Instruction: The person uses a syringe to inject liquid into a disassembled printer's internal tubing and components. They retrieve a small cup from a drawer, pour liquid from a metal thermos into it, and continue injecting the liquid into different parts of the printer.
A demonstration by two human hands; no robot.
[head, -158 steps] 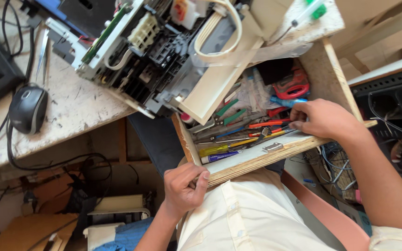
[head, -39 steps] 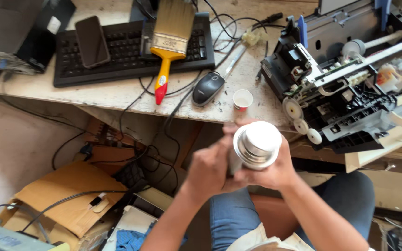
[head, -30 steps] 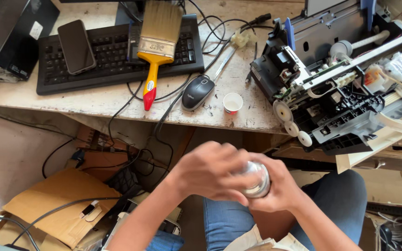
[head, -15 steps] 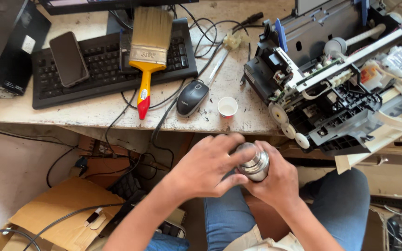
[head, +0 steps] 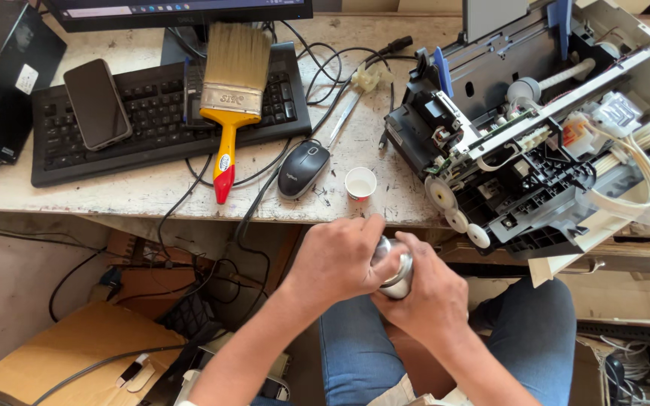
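Shiny metal shows between the two hands: a small silvery can, held over the person's lap just below the front edge of the bench. The left hand is closed over its top end, fingers wrapped across it, while the right hand cups and grips the body from below and behind. Most of the can is hidden by the fingers, so its full shape is hard to tell.

It looks rigid and smooth, likely slippery on its polished wall, and probably light enough for one hand; a firm wrap round the body, with the other hand on the upper end, seems the surest hold.

On the bench, a small white cap stands just beyond the hands, beside a black mouse. A wide paintbrush with a yellow and red handle lies across a black keyboard, where a dark phone also rests. An opened printer with exposed rollers sits to the right.
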